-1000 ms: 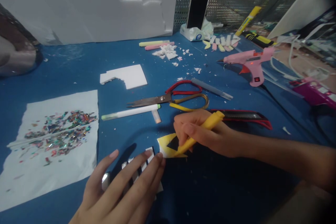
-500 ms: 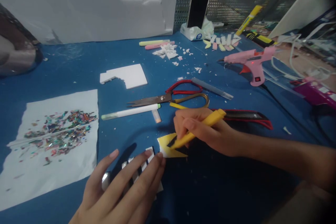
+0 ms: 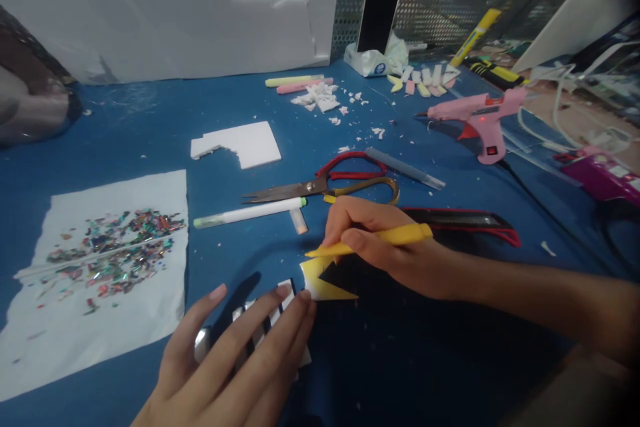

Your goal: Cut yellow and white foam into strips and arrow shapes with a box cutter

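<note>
My right hand [image 3: 375,240] grips a yellow marker [image 3: 405,233], its tip at the upper left edge of a small notched piece [image 3: 317,283] coloured yellow with a white patch. My left hand [image 3: 240,360] lies with fingers spread over several white strips [image 3: 286,292]; its fingertips touch the notched piece's left end. Much of the strips is hidden under the fingers. Just above the hands lie a white pen with green ends [image 3: 250,212], a short pale stick [image 3: 299,220] and scissors [image 3: 300,191] with red and yellow handles.
White paper [image 3: 165,320] with shiny flakes lies left. A cut white board [image 3: 260,147] and scraps [image 3: 320,99] lie further back. A pink glue gun [image 3: 480,117] with a cable, a red-edged cutter [image 3: 465,220] and a translucent stick [image 3: 407,170] are right. A phone [image 3: 383,3] stands behind.
My right hand has shifted the yellow marker up and left, from the notch to the upper edge of the yellow piece, and lowered its angle. My left hand stays put.
</note>
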A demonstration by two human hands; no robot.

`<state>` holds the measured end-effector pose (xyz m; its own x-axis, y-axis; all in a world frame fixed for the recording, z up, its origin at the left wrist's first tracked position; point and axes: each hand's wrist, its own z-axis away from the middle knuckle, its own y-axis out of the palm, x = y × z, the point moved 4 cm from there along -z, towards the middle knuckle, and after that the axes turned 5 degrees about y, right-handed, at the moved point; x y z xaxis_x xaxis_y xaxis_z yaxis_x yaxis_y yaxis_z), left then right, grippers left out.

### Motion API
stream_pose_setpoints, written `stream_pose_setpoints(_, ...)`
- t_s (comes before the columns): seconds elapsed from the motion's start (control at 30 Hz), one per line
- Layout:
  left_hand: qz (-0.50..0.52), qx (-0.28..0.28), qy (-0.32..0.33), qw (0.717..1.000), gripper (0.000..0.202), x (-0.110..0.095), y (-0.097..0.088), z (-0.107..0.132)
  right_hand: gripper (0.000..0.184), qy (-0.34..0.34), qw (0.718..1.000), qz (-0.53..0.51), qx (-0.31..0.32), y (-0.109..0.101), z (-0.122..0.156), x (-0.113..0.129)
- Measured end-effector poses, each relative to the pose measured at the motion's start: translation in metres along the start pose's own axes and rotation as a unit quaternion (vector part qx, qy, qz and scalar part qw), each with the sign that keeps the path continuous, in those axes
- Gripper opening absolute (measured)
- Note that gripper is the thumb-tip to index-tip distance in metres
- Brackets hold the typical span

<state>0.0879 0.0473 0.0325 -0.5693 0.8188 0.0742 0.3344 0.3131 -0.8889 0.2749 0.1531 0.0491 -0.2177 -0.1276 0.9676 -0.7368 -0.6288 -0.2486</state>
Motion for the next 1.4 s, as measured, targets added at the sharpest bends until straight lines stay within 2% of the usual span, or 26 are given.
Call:
stream_pose_setpoints(0.1,-0.007,-0.005,0.003,1.000,0.038,0.0002,-0.0006,0.0008,0.036,0.000,1.000,-0.014,0.008,0.0006,0.0001,-0.0009)
stream_pose_setpoints(0.2,-0.009,0.000,0.004,1.000,0.037,0.0000,0.0000,0.0014,0.031,-0.004,1.000,-0.002,0.002,0.0006,0.0000,-0.0002)
stream_pose_setpoints(0.33,-0.003,0.007,0.002,1.000,0.040,-0.0001,0.0000,0.0015,0.036,-0.007,1.000,0.007,0.003,0.0006,-0.0001,0.0012)
stream_pose_setpoints(0.4,-0.001,0.005,0.003,1.000,0.042,0.0000,-0.0002,0.0013,0.031,-0.004,1.000,0.011,-0.002,0.0003,-0.0003,0.0007)
stream_pose_setpoints(0.6,-0.007,0.002,0.007,1.000,0.038,-0.0006,-0.0006,0.0019,0.033,-0.013,1.000,-0.002,-0.010,0.0005,-0.0008,-0.0010)
stream_pose_setpoints(0.67,-0.003,-0.001,0.008,1.000,0.038,-0.0008,-0.0011,0.0021,0.029,-0.009,1.000,0.010,-0.004,0.0012,-0.0010,-0.0012)
stream_pose_setpoints(0.8,-0.004,-0.009,0.006,1.000,0.037,-0.0006,-0.0016,0.0010,0.035,-0.008,1.000,0.005,0.005,0.0013,-0.0009,-0.0009)
stream_pose_setpoints(0.93,0.004,-0.005,-0.002,1.000,0.037,0.0003,-0.0008,-0.0002,0.029,-0.005,1.000,-0.001,0.015,0.0013,0.0000,-0.0014)
stream_pose_setpoints(1.23,0.000,-0.005,0.008,1.000,0.037,0.0000,-0.0020,0.0027,0.033,0.013,0.998,-0.020,0.050,0.0041,0.0013,-0.0008)
stream_pose_setpoints(1.33,0.004,-0.001,0.000,1.000,0.037,0.0003,-0.0019,0.0024,0.031,0.003,0.999,-0.004,0.035,0.0029,0.0011,0.0006)
stream_pose_setpoints(1.4,0.002,0.002,0.002,1.000,0.037,0.0002,-0.0018,0.0021,0.033,0.005,0.998,0.000,0.055,0.0045,0.0012,0.0009)
